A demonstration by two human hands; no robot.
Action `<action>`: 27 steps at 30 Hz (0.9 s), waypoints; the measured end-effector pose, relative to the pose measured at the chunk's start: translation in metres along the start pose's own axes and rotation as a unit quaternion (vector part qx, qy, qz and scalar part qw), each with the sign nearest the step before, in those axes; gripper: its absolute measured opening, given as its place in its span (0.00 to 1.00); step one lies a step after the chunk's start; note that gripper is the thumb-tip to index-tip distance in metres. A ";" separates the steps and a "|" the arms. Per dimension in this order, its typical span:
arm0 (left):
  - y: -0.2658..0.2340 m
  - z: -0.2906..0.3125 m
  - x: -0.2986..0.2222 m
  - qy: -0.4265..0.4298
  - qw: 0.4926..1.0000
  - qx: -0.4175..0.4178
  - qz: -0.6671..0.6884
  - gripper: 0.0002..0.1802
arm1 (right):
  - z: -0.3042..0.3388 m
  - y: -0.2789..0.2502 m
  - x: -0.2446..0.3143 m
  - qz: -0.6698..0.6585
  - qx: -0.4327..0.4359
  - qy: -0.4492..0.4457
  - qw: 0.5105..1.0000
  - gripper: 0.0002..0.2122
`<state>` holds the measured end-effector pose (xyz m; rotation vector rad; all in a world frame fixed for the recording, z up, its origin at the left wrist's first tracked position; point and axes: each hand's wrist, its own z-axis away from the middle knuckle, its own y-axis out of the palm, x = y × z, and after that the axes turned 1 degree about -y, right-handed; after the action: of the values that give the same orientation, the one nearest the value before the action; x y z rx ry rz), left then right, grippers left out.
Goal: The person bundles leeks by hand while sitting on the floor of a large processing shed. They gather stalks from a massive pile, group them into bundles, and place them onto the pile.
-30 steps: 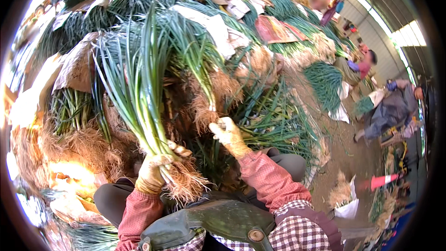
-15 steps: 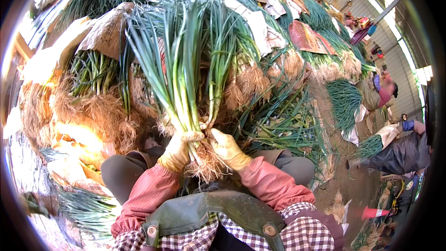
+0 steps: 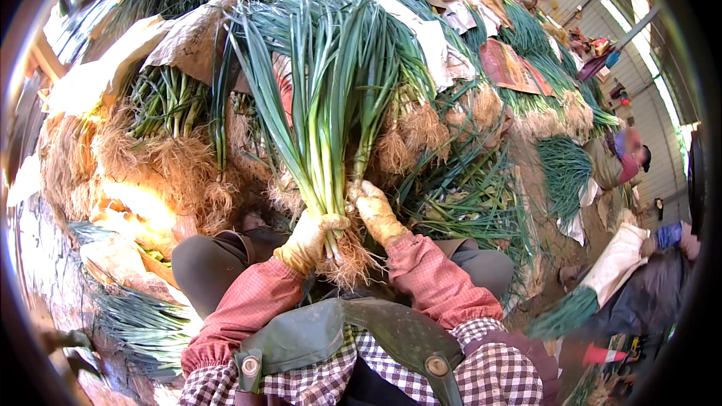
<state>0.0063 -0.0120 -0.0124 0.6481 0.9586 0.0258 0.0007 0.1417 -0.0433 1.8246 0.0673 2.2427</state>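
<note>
One green onion bunch point(image 3: 320, 124), grasped before us in our left hand point(image 3: 307, 239), should handle light and bruise easily, best held by its firmer pale stalks point(image 3: 325, 184); whether our right hand point(image 3: 380, 216) beside it grips anything, we cannot tell.

No readable text; faint marks on tan woven sack point(image 3: 188, 45), print on reddish sack point(image 3: 505, 68), both illegible.
</note>
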 end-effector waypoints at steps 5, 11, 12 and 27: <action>-0.006 0.001 0.003 0.000 0.998 -0.058 -0.027 0.15 | -0.028 -0.010 0.056 0.610 -0.116 -0.129 0.773 0.19; -0.009 0.001 -0.002 0.075 0.994 -0.071 -0.041 0.14 | -0.031 0.007 0.059 0.534 0.028 -0.172 0.827 0.10; -0.007 0.001 -0.005 0.075 0.994 -0.074 -0.015 0.13 | -0.023 0.018 0.064 0.462 0.038 -0.199 0.863 0.09; 0.003 0.008 -0.033 0.006 0.989 -0.002 0.150 0.18 | -0.051 -0.133 0.105 -0.132 -0.233 -0.138 0.953 0.04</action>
<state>-0.0065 -0.0233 0.0173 0.7837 0.8647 0.2976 -0.0465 0.2996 0.0212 1.7222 -0.2364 1.6317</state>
